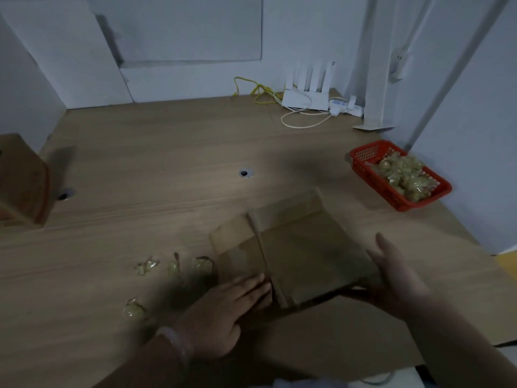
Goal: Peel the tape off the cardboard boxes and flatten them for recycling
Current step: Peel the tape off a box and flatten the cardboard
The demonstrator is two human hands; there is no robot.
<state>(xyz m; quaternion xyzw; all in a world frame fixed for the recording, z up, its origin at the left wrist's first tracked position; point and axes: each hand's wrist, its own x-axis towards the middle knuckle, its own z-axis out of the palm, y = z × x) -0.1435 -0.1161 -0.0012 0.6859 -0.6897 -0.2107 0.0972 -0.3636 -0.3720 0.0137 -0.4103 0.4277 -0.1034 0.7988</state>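
Observation:
A brown cardboard box [302,247], mostly flattened, lies on the wooden table [167,141] near its front edge. My left hand [223,312] presses flat on the box's left near flap with straight fingers. My right hand [391,275] holds the box's right near corner, fingers spread along its edge and the thumb underneath, lifting that side slightly. A larger flat sheet of cardboard [335,337] lies beneath, toward me. Several crumpled balls of peeled tape [173,266] lie on the table left of the box, one more [133,308] nearer me.
A red plastic basket [361,155] holding several tape balls stands at the right. Another cardboard box [22,180] stands at the left edge. A white router [307,91] with yellow and white cables sits at the back. Two cable holes [246,173] pierce the tabletop.

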